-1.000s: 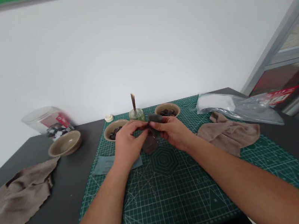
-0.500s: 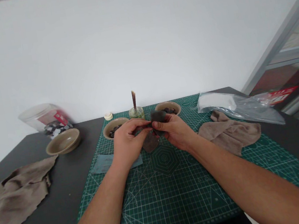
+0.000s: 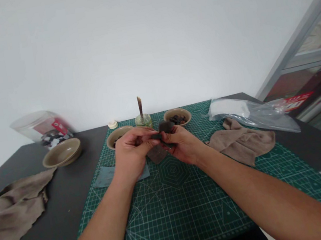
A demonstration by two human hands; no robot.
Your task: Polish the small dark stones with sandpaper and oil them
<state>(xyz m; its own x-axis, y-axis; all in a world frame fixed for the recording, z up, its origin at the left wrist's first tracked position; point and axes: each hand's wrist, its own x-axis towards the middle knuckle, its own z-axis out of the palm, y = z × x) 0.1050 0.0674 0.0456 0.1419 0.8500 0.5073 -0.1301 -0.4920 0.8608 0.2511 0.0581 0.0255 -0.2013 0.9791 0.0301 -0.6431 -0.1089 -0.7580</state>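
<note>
My left hand (image 3: pixel 131 151) is closed, with thumb and fingers pinching a small dark flat piece (image 3: pixel 156 136). My right hand (image 3: pixel 184 142) is closed on a dark grey sheet (image 3: pixel 166 126) that looks like folded sandpaper, pressed against the small piece. Both hands meet above the green cutting mat (image 3: pixel 208 210). Just below them lies a dark brownish square sheet (image 3: pixel 156 155). Partly under my left wrist is a blue-grey sheet (image 3: pixel 105 177). My fingers cover part of what they hold.
Two bowls with dark pieces, a left bowl (image 3: pixel 110 140) and a right bowl (image 3: pixel 190 115), flank a glass jar (image 3: pixel 143 120) holding thin sticks. A brown cloth (image 3: pixel 243 139) and plastic bag (image 3: pixel 266 117) lie right. Leftward are an empty-looking bowl (image 3: pixel 62 153), a tipped plastic jar (image 3: pixel 41 124) and another cloth (image 3: pixel 14 216).
The dark sheet in my right hand has tilted and shifted against the small piece, which now shows more clearly between the hands. The whole view has moved slightly.
</note>
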